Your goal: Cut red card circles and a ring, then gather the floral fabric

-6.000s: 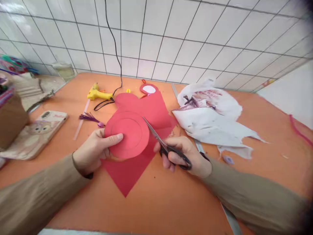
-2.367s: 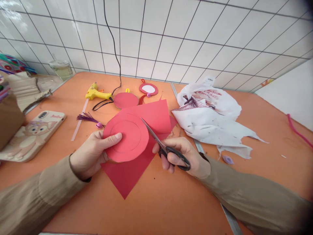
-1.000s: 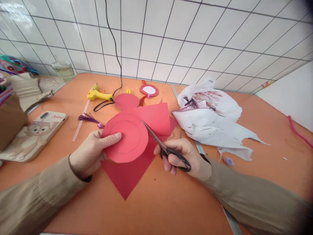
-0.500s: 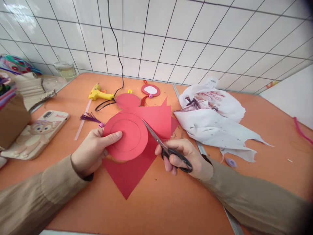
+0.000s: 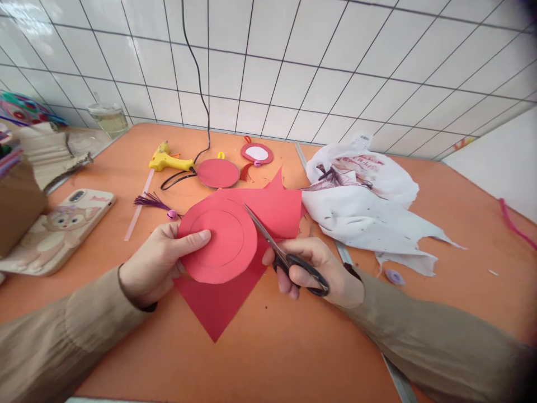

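Note:
My left hand (image 5: 161, 260) pinches the left edge of a red paper (image 5: 229, 254), thumb on top. The paper has a rounded outline with a circle drawn inside, and a strip of it extends to the right behind the scissors. In my right hand (image 5: 312, 271) are black-handled scissors (image 5: 272, 243), their blades pointing up and left at the round edge of the paper. A darker red sheet (image 5: 216, 308) lies on the table beneath, one corner toward me. Behind the held paper rests a red disc (image 5: 218, 173) with a yellow loop.
On the orange table (image 5: 235, 369) lie a yellow glue gun (image 5: 170, 159), a purple tassel (image 5: 151, 201), a phone (image 5: 62, 226), a small red ornament (image 5: 257, 153) and a white plastic bag (image 5: 369, 207). A cardboard box (image 5: 20, 204) stands at the left.
The held paper has turned and shifted slightly down and right, and its strip reaches farther right. More of the disc behind it shows. My right hand has barely moved.

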`<action>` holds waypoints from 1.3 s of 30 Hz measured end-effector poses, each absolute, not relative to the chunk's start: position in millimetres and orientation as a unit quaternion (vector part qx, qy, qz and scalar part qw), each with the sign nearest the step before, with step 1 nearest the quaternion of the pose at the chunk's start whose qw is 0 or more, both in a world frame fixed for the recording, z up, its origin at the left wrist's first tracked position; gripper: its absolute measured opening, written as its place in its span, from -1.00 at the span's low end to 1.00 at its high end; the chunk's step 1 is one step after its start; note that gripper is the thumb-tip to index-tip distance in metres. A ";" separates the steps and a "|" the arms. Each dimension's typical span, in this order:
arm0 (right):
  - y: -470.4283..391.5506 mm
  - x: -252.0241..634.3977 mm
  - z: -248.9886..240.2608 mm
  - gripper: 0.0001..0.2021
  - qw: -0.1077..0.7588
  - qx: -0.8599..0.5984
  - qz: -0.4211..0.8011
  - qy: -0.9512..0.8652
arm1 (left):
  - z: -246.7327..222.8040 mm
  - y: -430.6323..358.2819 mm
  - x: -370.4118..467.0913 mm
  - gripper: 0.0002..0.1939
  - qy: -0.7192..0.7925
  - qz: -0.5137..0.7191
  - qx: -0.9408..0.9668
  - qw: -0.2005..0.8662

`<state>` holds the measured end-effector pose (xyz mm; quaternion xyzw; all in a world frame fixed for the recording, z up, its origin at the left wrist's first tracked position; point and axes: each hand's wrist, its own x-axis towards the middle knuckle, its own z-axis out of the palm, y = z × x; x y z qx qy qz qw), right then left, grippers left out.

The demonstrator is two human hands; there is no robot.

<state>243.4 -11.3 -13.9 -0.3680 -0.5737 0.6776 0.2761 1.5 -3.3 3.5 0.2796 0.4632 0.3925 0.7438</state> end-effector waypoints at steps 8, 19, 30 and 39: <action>-9.2 244.3 -17.5 -0.45 0.274 -0.368 0.659 -0.596 | 3.0 -5.3 0.8 -0.95 0.449 0.391 0.278 0.754; -8.5 245.8 -24.6 -0.47 0.285 -0.365 0.650 -0.602 | 1.7 -2.9 -0.3 -0.92 0.457 0.391 0.297 0.742; -8.9 246.0 -23.8 -0.47 0.283 -0.372 0.657 -0.592 | 2.0 -2.5 -1.5 -0.92 0.460 0.387 0.303 0.740; -8.8 246.8 -26.1 -0.47 0.279 -0.373 0.666 -0.582 | 2.1 -2.1 -2.6 -0.92 0.465 0.390 0.306 0.733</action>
